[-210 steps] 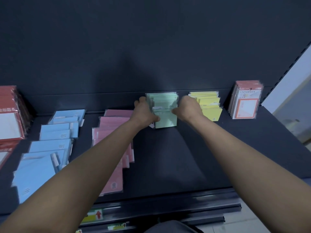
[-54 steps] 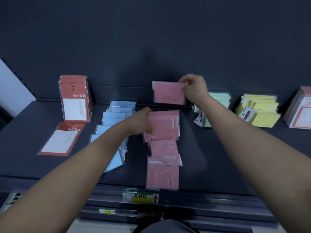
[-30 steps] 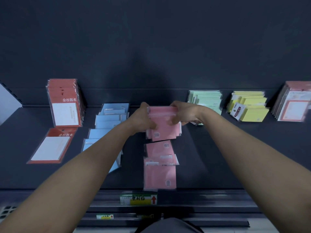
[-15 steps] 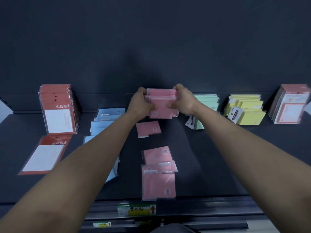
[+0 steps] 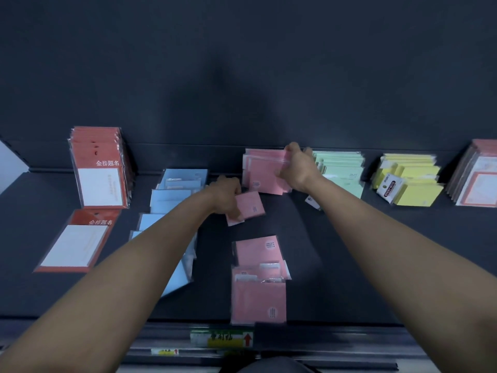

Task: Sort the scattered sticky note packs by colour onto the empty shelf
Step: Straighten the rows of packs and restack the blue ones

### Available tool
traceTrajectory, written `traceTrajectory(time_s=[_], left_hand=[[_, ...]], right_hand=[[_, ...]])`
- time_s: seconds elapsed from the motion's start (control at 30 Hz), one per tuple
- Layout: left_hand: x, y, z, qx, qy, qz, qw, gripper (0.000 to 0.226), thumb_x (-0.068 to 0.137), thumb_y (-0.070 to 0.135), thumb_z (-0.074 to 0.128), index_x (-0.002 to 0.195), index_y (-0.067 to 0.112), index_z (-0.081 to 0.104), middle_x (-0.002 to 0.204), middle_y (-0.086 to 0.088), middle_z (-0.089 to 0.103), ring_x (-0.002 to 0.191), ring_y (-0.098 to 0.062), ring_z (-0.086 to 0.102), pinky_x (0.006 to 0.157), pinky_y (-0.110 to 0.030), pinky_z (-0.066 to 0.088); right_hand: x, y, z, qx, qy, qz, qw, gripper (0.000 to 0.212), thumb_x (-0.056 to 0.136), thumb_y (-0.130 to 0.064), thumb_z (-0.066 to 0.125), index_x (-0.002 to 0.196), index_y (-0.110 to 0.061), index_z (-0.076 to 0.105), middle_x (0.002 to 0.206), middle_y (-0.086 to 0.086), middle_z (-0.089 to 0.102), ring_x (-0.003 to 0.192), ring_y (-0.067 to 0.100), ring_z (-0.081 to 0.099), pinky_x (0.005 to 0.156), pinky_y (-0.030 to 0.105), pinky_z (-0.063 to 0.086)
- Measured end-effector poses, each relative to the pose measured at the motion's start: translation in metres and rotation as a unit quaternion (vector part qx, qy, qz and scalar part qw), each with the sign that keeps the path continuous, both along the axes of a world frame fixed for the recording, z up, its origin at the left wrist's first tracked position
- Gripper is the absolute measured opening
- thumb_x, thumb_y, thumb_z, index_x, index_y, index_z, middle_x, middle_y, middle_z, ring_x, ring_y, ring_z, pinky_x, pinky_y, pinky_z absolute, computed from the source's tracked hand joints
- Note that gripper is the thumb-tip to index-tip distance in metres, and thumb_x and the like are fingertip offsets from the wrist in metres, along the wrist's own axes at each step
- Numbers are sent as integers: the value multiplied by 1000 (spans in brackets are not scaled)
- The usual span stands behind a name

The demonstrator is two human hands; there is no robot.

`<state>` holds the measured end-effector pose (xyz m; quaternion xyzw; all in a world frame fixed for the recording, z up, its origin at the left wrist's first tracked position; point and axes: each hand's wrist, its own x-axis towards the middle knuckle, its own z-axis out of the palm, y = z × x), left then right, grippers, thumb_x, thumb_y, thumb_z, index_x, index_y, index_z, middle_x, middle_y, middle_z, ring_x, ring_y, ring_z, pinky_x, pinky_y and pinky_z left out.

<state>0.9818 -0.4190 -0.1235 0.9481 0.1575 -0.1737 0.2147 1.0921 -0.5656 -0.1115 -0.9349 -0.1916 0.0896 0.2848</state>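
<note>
— Along the back edge of the shelf (image 5: pixel 349 265), what were you steadying?

— The standing pink stack (image 5: pixel 262 173). My right hand (image 5: pixel 297 170) was curled round its upper right corner, fingers and thumb pinching the packs together; the stack stood upright, just beside the green stack (image 5: pixel 341 170).

— And the other hand?

— My left hand (image 5: pixel 227 196) was down on the loose pink pack (image 5: pixel 251 207), which lay flat just in front of the stack; its fingers were bent over the pack's left part, and I took that for a grip, though blur hid the thumb; the two hands were apart, each on its own pink thing.

— How would you have finished it well?

— I judged it best to brace the stack with the right hand so it could not topple forward; then lift the loose pack, turn it upright and square it against the stack's front face; the flat pink packs (image 5: pixel 258 281) toward the front edge were not yet gathered, and I reckoned their glossy wrappers might slide.
</note>
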Motion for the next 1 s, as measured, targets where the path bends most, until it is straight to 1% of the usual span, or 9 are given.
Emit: traceTrajectory(time_s=[0.1, 0.17, 0.47, 0.6, 0.7, 0.77, 0.87, 0.93, 1.0], left_hand=[[-3, 0, 4, -51, -48, 0, 998, 40, 71, 10, 77, 101, 12, 50, 110, -6, 52, 90, -18, 49, 66, -26, 42], [-4, -1, 7, -81, -73, 7, 994, 33, 72, 4, 74, 94, 12, 50, 100, -4, 53, 86, -17, 49, 61, -24, 40], [-12, -10, 14, -146, -111, 23, 983, 29, 74, 0, 72, 90, 13, 52, 92, 1, 53, 85, -16, 51, 60, -20, 41], [-16, -11, 15, -152, -117, 28, 981, 27, 74, 0, 71, 91, 12, 54, 90, 2, 53, 86, -16, 51, 63, -22, 42], [-18, -11, 17, -160, -124, 37, 979, 26, 74, 0, 72, 93, 10, 56, 98, -4, 57, 89, -18, 53, 69, -26, 44], [-20, -12, 18, -159, -124, 41, 979, 26, 74, 0, 72, 93, 11, 57, 101, -6, 59, 90, -19, 54, 72, -27, 46], [-22, -16, 19, -154, -126, 38, 979, 28, 73, 1, 73, 93, 12, 57, 97, -4, 58, 87, -17, 54, 71, -25, 44], [-24, -19, 19, -144, -126, 38, 981, 29, 72, 2, 74, 93, 12, 57, 95, -3, 57, 85, -17, 53, 69, -26, 44], [-27, -21, 19, -140, -123, 44, 981, 31, 72, 3, 75, 96, 11, 57, 98, -4, 57, 88, -19, 54, 75, -31, 49]], right_hand=[[-6, 1, 0, 23, -6, -8, 1000, 55, 87, -11, 64, 131, -13, 30, 132, 19, 34, 93, 27, 44, 77, 31, 41], [-7, 1, 2, 21, -4, -10, 1000, 57, 86, -9, 64, 129, -12, 27, 129, 20, 37, 88, 26, 43, 73, 31, 40], [-10, -2, -2, 1, -1, -44, 999, 50, 85, -1, 60, 124, -5, 28, 128, 21, 39, 92, 27, 44, 74, 32, 40], [-13, -6, 0, -18, -47, -52, 997, 44, 86, -2, 57, 122, -5, 31, 125, 21, 41, 105, 35, 49, 73, 35, 38], [-18, -7, 9, -35, -111, -19, 993, 33, 87, -6, 57, 117, -4, 45, 121, 19, 48, 106, 35, 51, 72, 31, 35], [-24, -8, 17, 14, -59, 62, 996, 23, 89, -19, 58, 103, -1, 59, 103, 18, 61, 90, 25, 57, 67, 27, 37], [-39, -13, 26, 15, 141, 186, 972, 29, 87, -32, 65, 94, -5, 67, 80, 5, 62, 71, 13, 56, 64, 25, 48], [-45, -16, 23, -29, 174, 218, 960, 10, 85, -23, 69, 89, -15, 65, 73, -1, 59, 63, 8, 54, 59, 18, 47], [-48, -16, 18, -44, 156, 217, 963, 7, 86, -13, 68, 89, -16, 62, 71, 0, 60, 60, 9, 57, 58, 19, 48]])
